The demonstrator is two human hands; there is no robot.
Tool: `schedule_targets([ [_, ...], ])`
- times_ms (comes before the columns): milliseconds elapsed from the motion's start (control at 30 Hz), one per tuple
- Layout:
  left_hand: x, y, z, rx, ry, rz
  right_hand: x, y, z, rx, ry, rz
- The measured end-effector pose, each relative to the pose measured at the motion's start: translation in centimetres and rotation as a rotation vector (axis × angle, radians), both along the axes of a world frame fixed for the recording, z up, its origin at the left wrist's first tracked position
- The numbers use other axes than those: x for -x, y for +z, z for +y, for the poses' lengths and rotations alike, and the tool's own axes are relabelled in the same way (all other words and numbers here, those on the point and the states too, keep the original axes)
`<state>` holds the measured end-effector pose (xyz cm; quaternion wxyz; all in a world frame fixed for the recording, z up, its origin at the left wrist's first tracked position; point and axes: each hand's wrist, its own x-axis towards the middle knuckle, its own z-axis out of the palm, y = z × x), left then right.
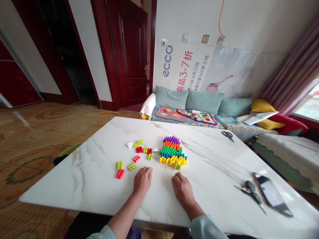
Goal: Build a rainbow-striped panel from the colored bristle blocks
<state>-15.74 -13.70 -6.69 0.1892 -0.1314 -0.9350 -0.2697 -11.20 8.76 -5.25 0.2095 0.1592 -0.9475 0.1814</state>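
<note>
My left hand (142, 179) rests on the white marble table (99, 186) with its fingers curled under, nothing visible in it. My right hand (182, 188) lies beside it, fingers also curled down against the tabletop. Just beyond both hands sits a block of round-headed pegs (172, 151) in rows of purple, orange, green, blue and yellow. Loose peg pieces (136, 156) in red, green, yellow and white are scattered to the left of the block. A red pair (120, 173) lies nearest my left hand.
Small scissors (228, 135) lie at the table's far right. A second pair of scissors (250, 192) and a dark phone (272, 194) lie near the right edge. A sofa with cushions (201, 103) stands behind the table.
</note>
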Motion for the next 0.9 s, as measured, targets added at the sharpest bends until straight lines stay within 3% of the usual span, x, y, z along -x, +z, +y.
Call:
schedule_targets([
  [100,-0.1,0.1,-0.1,-0.116,-0.029,-0.005,-0.1,0.1,-0.5,0.022,0.0,-0.055],
  [200,-0.1,0.3,0.0,-0.196,-0.005,-0.024,-0.5,-0.3,-1.9,0.144,-0.029,-0.116],
  [333,-0.5,0.7,1.3,-0.552,0.079,-0.173,-1.3,-1.1,-5.2,0.288,-0.011,-0.159],
  [400,-0.8,0.9,2.2,-0.626,0.11,-0.201,-1.6,-1.1,-6.4,0.323,0.007,-0.157],
  [667,-1.2,0.6,2.7,-0.509,0.081,-0.157,-1.9,0.2,-6.7,0.348,0.078,-0.197],
  [900,-1.0,0.0,2.8,-0.437,0.01,-0.18,-1.8,0.0,-6.9,0.397,0.051,-0.253],
])
